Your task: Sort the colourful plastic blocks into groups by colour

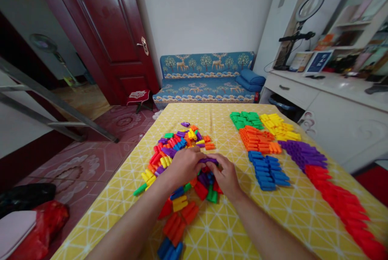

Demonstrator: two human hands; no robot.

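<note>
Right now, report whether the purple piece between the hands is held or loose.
Held: the left hand and right hand grip the purple piece at opposite ends. Contact with the pile: cannot tell.

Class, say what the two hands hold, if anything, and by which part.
A purple piece, held near its opposite ends: the left hand at one, the right hand at the other.

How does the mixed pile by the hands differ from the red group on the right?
The mixed pile has several colors; the red group has one.
The mixed pile lies jumbled, pieces pointing various ways; the red group forms a long band, its pieces mostly aligned.
The left hand and right hand are at the mixed pile; neither is at the red group.
Both sit on the yellow tablecloth and include red pieces.
</note>
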